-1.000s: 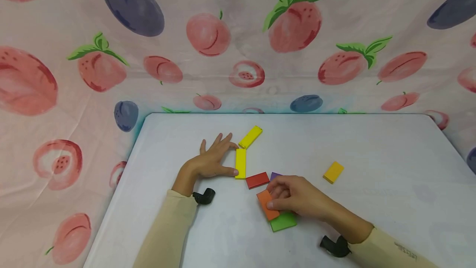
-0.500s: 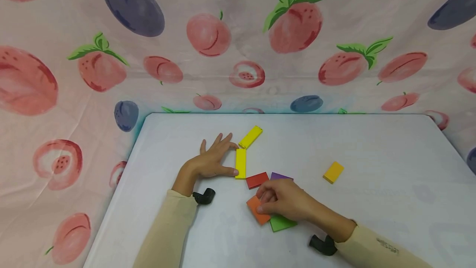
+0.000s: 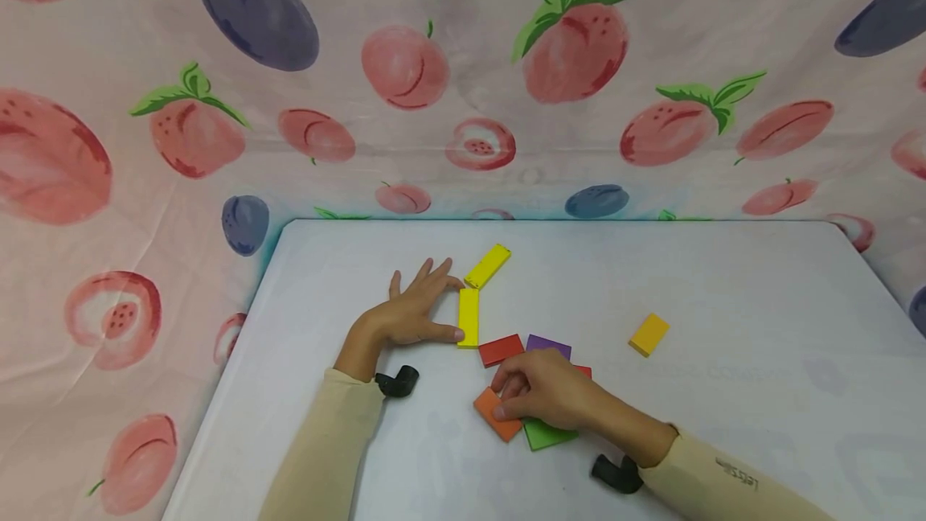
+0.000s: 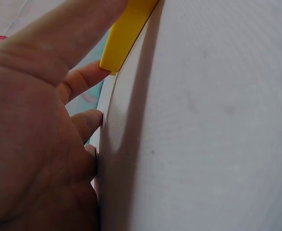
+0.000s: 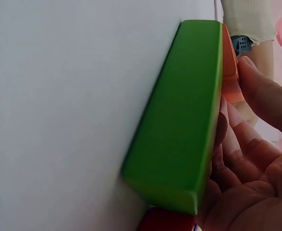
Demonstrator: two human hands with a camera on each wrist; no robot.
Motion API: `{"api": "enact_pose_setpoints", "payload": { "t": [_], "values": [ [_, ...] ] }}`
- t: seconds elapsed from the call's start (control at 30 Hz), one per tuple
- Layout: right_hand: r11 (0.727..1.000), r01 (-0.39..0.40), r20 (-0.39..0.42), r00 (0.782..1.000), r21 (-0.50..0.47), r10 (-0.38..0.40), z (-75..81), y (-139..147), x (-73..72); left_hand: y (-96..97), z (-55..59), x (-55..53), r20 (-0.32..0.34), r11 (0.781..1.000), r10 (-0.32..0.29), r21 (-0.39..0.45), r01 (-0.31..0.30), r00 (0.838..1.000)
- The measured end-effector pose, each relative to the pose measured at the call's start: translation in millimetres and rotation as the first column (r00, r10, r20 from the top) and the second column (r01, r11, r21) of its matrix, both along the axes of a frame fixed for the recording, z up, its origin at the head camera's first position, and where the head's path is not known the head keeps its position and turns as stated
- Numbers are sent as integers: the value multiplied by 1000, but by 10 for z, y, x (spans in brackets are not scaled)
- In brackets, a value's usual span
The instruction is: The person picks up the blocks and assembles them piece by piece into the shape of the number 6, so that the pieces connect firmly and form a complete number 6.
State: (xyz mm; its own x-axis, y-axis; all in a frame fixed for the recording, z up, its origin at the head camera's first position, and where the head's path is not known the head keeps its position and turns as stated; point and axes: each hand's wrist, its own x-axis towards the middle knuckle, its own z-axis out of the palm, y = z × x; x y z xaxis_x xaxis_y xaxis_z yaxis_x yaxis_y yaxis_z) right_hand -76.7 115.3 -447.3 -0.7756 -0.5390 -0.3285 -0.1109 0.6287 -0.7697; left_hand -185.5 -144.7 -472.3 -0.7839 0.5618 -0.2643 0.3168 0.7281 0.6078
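In the head view my left hand (image 3: 407, 315) pinches a yellow block (image 3: 469, 317) lengthwise, thumb at its near end and index finger at its far end; the other fingers spread on the table. My right hand (image 3: 555, 392) pinches an orange block (image 3: 499, 416) between thumb and fingers, left of a green block (image 3: 548, 435). A red block (image 3: 501, 350) adjoins the yellow block's near end, beside a purple block (image 3: 548, 346). Another red block (image 3: 582, 371) is mostly hidden by the right hand. Up close, the right wrist view shows the green block (image 5: 179, 106) in front of the orange block (image 5: 229, 55).
A second yellow block (image 3: 488, 266) lies slanted at the first one's far end. An orange-yellow block (image 3: 649, 334) lies apart on the right. The white table (image 3: 760, 280) ends at a fruit-print cloth (image 3: 579, 135). Black wrist-worn pieces (image 3: 398, 382) are at both cuffs.
My right hand has moved left with the orange block, from over the green block's corner to its left side. More of the purple and second red blocks shows. My left hand stays put.
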Motion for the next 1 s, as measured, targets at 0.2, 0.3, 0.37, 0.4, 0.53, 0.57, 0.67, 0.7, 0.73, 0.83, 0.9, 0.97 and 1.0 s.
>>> {"api": "enact_pose_setpoints", "payload": {
  "t": [0.2,0.3,0.37,0.4,0.53,0.57,0.67,0.7,0.73,0.83,0.9,0.97,1.0],
  "values": [
    [1000,-3,-14,1000,20,3,-34,-11,-6,-1,9,2,0,1000,1,0,-1,1000],
    [1000,-7,-31,999,24,8,-33,-9,1,0,15,6,1,1000,1,0,-1,1000],
    [1000,-11,-43,999,28,12,-25,-7,8,1,18,8,1,1000,1,0,-1,1000],
    [999,-12,-48,999,31,14,-19,-7,12,1,19,9,1,1000,1,0,-1,1000],
    [999,-19,-56,998,34,21,-5,-6,20,9,24,10,2,1000,3,-4,-3,1000],
    [999,-20,-57,998,34,22,-6,-4,20,10,25,9,1,1000,3,-5,-3,1000],
    [999,-24,-55,998,25,25,-8,5,19,13,22,6,-2,1000,3,-10,-3,1000],
    [999,-25,-55,998,24,26,-12,9,19,13,19,4,-3,1000,3,-11,-3,1000],
    [999,-26,-53,998,21,27,-16,12,18,13,16,3,-4,1000,2,-11,-2,1000],
    [999,-29,-49,998,15,29,-24,20,14,12,6,1,-4,1000,2,-12,-2,1000],
    [999,-32,-49,998,9,32,-30,24,9,10,0,-2,-5,1000,3,-12,-3,1000],
    [999,-35,-49,998,5,35,-33,27,5,8,-6,-5,-6,1000,3,-13,-3,1000],
    [999,-36,-50,998,3,36,-33,27,5,7,-8,-6,-6,1000,3,-14,-3,1000]
  ]
}}
